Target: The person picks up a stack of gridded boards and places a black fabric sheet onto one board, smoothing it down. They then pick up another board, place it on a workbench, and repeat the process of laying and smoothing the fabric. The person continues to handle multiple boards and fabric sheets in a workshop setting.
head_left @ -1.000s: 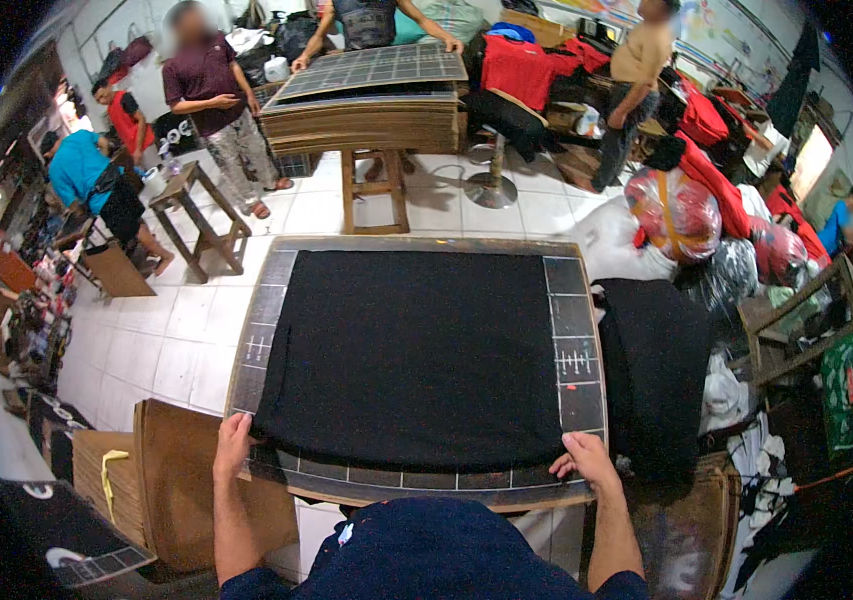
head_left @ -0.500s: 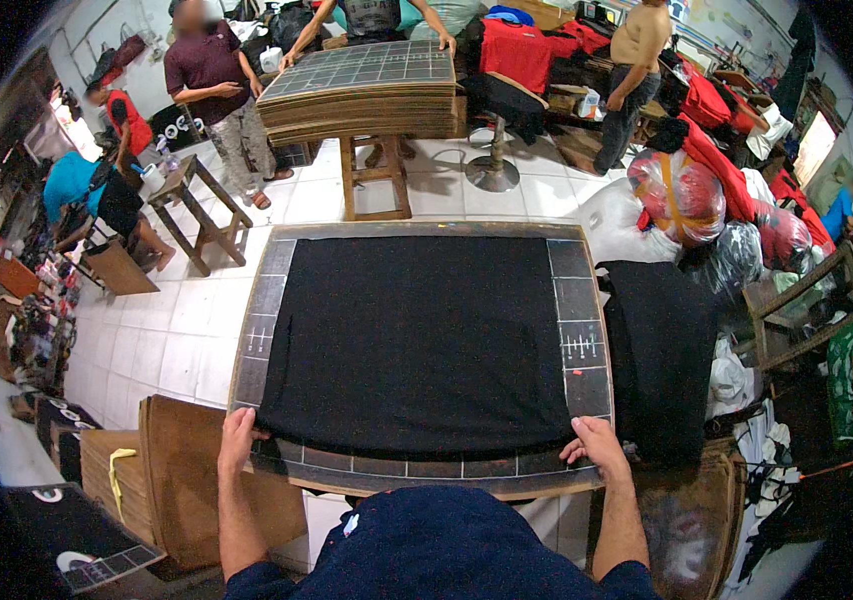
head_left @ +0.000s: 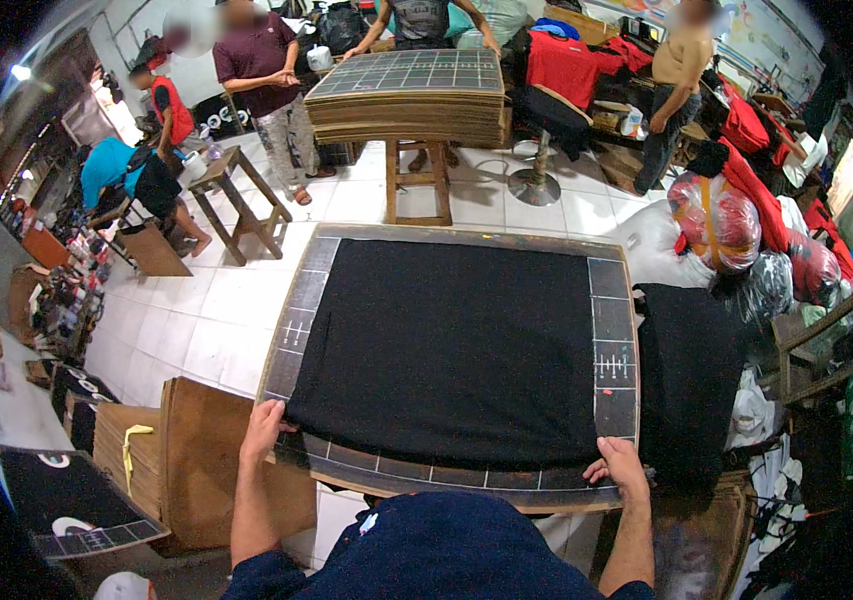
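Observation:
A black cloth [head_left: 457,350] lies spread flat over a dark board with white ruler marks [head_left: 614,340] on the table in front of me. My left hand [head_left: 265,428] rests on the near left corner, fingers on the cloth's edge and the board. At the near right corner, my right hand [head_left: 619,466] grips the cloth's edge against the board. Both forearms come up from the lower edge in dark blue sleeves.
A pile of black cloth [head_left: 687,380] lies to the right of the board. Brown cardboard boxes [head_left: 202,450] stand at my left. Beyond, a stack of boards [head_left: 412,95] sits on a wooden stand, with several people, stools and red garments around.
Both hands stay at the near corners; the right hand has closed a little on the cloth's edge. The view has dipped slightly toward the table.

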A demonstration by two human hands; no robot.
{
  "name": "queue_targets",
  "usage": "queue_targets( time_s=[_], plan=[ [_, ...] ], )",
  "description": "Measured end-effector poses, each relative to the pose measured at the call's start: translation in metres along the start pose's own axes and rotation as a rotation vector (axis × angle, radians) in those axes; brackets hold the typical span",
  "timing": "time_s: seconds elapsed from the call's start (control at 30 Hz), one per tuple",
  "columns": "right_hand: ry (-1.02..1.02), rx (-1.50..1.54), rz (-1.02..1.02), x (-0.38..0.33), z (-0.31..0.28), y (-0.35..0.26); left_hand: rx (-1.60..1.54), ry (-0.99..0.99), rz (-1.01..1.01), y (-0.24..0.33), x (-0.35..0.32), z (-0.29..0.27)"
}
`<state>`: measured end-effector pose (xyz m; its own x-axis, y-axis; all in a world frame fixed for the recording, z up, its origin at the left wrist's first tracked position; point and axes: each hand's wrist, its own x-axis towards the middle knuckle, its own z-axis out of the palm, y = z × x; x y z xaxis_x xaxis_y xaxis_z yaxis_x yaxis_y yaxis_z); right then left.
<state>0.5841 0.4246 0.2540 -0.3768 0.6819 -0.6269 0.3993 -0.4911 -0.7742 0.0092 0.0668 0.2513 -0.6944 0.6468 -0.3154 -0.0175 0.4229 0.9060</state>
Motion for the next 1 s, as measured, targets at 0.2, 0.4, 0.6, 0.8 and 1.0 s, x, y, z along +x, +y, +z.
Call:
queue_targets(
  time_s=[0.2,0.4,0.6,0.8,1.0],
  plan=[
    [0.008,-0.026,0.010,0.000,-0.002,-0.001,0.001,-0.003,0.020,0.002,-0.003,-0.001],
    [0.002,-0.083,-0.027,-0.004,0.000,-0.003,0.247,0.032,-0.054,0.016,-0.004,0.006],
    [0.049,-0.405,-0.070,-0.015,0.004,-0.022,1.017,0.311,0.336,0.049,-0.022,0.044],
    [0.136,-0.861,-0.954,-0.020,0.068,-0.045,0.722,-0.404,0.802,0.065,-0.044,0.176],
    [0.046,-0.897,-1.060,-0.032,0.099,-0.027,0.744,-0.437,0.857,0.061,-0.054,0.216]
  ],
)
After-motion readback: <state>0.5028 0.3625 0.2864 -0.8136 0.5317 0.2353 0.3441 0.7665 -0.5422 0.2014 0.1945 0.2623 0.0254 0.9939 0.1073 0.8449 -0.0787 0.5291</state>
